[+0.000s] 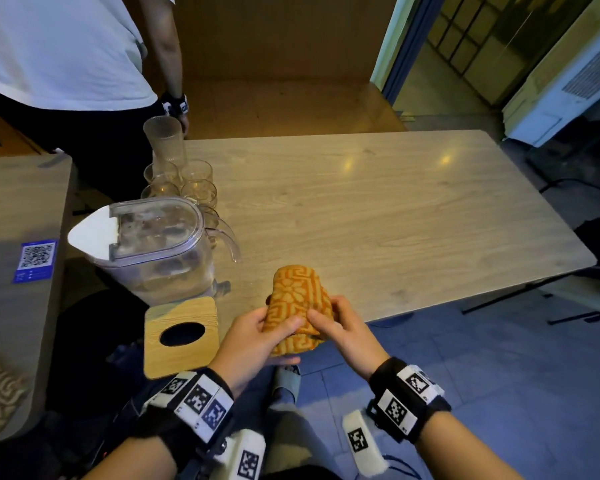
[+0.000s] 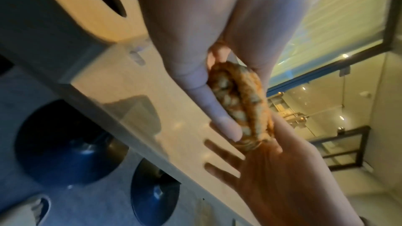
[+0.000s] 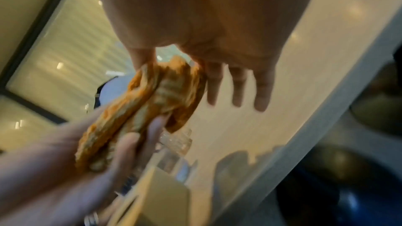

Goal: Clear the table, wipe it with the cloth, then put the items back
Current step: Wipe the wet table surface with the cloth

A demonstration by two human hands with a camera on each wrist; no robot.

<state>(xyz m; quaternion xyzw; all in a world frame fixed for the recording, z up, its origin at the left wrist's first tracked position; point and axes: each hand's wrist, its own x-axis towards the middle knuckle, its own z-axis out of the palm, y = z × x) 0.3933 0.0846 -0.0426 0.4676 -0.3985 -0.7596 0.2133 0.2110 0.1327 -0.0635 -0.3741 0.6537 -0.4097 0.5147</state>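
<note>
Orange cloth (image 1: 300, 306) between both hands

The head cam looks down from above the near edge of the table (image 1: 378, 209), taking in most of its top. Each wrist cam sits super close behind its own palm, aimed along the fingers over that same edge. All three views share the cloth (image 1: 300, 306) (image 2: 241, 107) (image 3: 156, 106) held there.
</note>
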